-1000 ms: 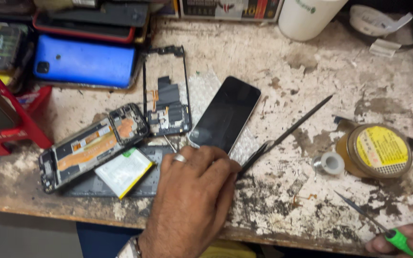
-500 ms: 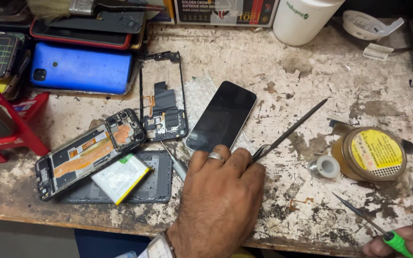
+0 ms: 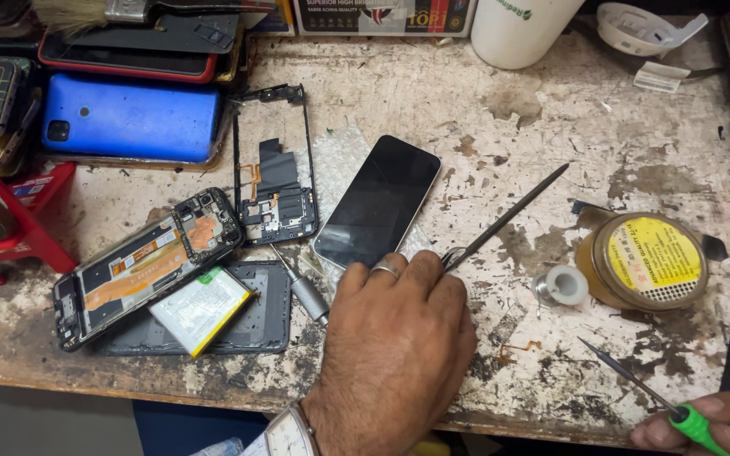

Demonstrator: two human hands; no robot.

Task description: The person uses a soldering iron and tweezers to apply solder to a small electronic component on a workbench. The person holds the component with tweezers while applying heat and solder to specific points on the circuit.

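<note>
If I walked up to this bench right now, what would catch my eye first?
Probably the left hand spread on the stained workbench, its fingers at a black-screened phone and long tweezers. To the left lies an opened phone beside a loose battery; the right hand grips a green-handled screwdriver.

Dark phone screen (image 3: 378,203) beside yellow-labelled round tin (image 3: 651,260).
</note>
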